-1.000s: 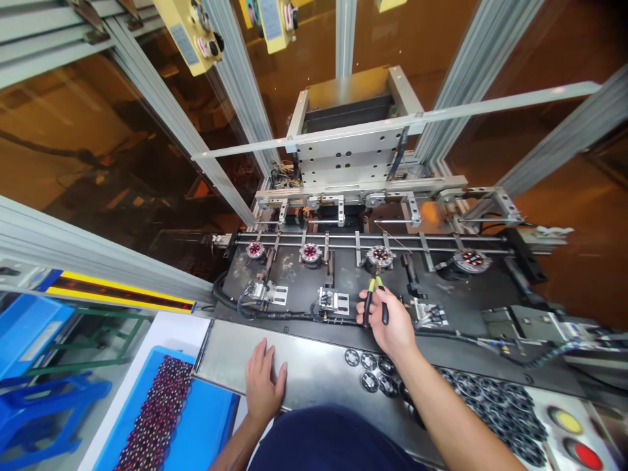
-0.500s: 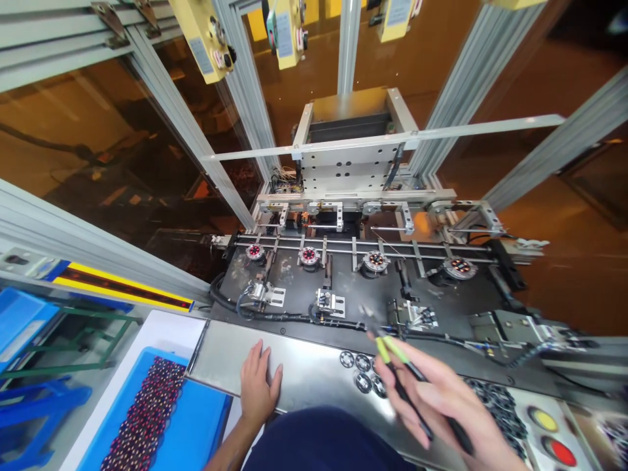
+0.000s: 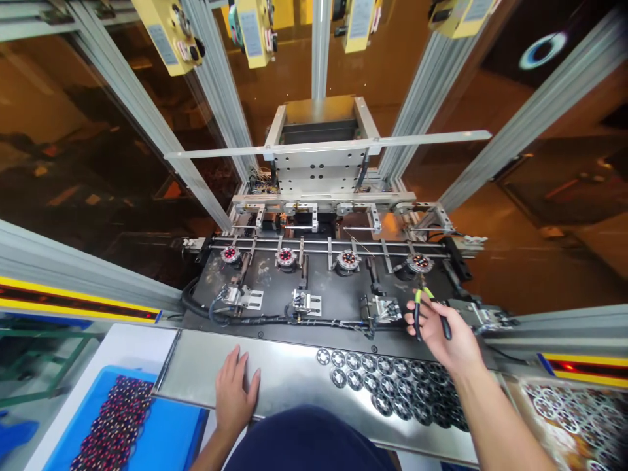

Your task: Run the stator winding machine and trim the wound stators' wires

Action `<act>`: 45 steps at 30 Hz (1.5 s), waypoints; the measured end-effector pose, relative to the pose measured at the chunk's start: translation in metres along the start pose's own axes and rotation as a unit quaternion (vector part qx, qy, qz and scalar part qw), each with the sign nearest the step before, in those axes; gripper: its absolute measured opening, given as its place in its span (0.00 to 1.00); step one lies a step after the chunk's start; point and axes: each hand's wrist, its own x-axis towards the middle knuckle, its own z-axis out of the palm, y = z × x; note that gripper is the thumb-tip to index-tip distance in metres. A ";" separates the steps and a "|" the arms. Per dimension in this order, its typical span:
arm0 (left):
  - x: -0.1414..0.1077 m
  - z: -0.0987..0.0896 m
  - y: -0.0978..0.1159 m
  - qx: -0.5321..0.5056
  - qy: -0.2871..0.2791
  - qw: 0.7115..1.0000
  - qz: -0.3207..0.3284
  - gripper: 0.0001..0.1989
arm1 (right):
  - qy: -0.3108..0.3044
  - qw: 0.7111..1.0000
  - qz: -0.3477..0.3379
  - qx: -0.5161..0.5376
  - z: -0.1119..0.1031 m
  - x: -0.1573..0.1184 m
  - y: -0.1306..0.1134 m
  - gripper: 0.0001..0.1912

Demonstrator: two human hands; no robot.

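My right hand is wrapped round pliers with black and yellow-green handles. The pliers' jaws reach toward the rightmost round fixture, which holds a ring-shaped part; whether they touch it I cannot tell. My left hand rests flat, fingers spread, on the bare left part of the steel ledge. Between the hands, many dark metal ring parts lie in rows on the ledge. More round fixtures carry red-dotted parts, among them one at the far left and one in the middle.
A blue tray at the left holds stacked red-dotted rings. Small metal clamps and cables stand along the black plate's front. A bin of pale rings is at the right. Metal posts and yellow boxes frame the machine.
My right hand has moved the pliers forward to the rightmost fixture, uncovering the rings on the ledge. The left hand stays on the ledge. The camera view has turned to the right.
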 end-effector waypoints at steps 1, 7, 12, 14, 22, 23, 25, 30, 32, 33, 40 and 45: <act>0.001 -0.001 0.000 0.003 0.001 1.000 0.003 0.20 | -0.002 1.000 -0.003 0.001 0.000 0.002 -0.001 0.15; 0.002 -0.001 0.001 0.010 0.005 1.000 0.013 0.20 | -0.008 0.999 -0.023 -0.029 -0.001 0.012 -0.005 0.12; 0.002 -0.002 0.001 0.010 -0.001 1.000 0.014 0.20 | -0.013 0.997 -0.043 -0.061 0.000 0.011 -0.005 0.15; 0.003 -0.003 0.002 0.016 0.000 1.000 0.019 0.20 | -0.013 0.998 -0.041 -0.055 0.000 0.012 -0.006 0.16; 0.002 -0.002 0.001 0.003 0.000 1.000 0.012 0.20 | -0.018 0.999 -0.047 -0.018 0.017 -0.021 -0.012 0.19; 0.001 -0.001 0.001 -0.010 -0.005 1.000 -0.001 0.20 | -0.041 0.998 -0.040 -0.030 0.019 -0.038 -0.010 0.21; 0.000 0.001 0.000 -0.036 -0.017 0.999 -0.026 0.21 | -0.151 0.984 0.006 -0.095 0.026 -0.075 -0.001 0.29; 0.003 -0.002 0.001 -0.072 -0.041 0.994 -0.069 0.21 | -0.364 0.805 0.085 -0.461 0.077 -0.120 0.053 0.36; 0.004 -0.008 0.007 -0.089 -0.053 0.991 -0.084 0.23 | -0.353 0.760 0.038 -0.544 0.109 -0.111 0.083 0.35; 0.004 -0.012 0.011 -0.100 -0.062 0.989 -0.090 0.23 | -0.352 0.740 0.014 -0.573 0.125 -0.105 0.099 0.35; 0.000 -0.030 0.054 -0.204 -0.176 0.956 -0.119 0.22 | -0.352 0.584 -0.050 -0.729 0.193 -0.088 0.184 0.33; 0.005 -0.040 0.058 -0.232 -0.191 0.942 -0.147 0.19 | -0.324 0.497 -0.072 -0.801 0.195 -0.095 0.197 0.34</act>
